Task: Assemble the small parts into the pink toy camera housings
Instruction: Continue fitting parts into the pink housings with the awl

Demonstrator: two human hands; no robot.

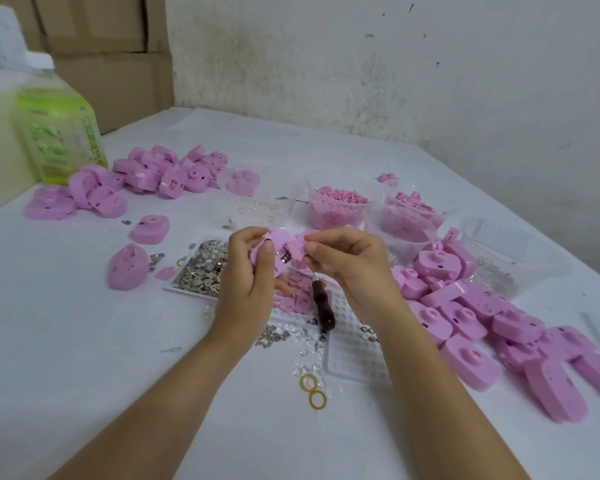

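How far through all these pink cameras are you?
Done: unclear; the far pile by the green bottle may be finished housings. In hand: the left hand grips one housing while the right hand pinches a small pink piece against it. Left: likely plenty, judging by the big pile on the right and a well-filled tub of pink parts.
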